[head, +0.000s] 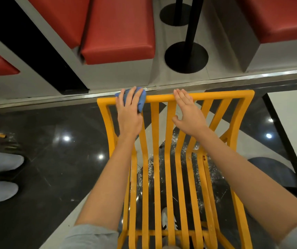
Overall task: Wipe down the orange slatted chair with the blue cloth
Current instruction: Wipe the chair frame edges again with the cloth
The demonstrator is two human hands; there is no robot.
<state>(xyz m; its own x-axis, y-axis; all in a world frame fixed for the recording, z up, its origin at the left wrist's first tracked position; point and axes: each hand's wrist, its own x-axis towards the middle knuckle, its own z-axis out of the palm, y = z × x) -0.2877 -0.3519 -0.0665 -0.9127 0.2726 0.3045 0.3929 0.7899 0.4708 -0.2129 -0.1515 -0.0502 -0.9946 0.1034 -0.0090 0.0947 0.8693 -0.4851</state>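
Floor (57, 159): dark, glossy, with white specks under the chair
Benches (118, 33): red cushions on grey bases, beyond a metal strip
Chair (154, 159): orange, slatted, its top bar farthest from the person
Right hand (189, 114): fingers straight and close together, palm flat on the top bar and slats, holding nothing
Left hand (128, 112): fingers curled over the cloth, pressing it down
Cloth (141, 102): blue, bunched on the top bar near its left corner
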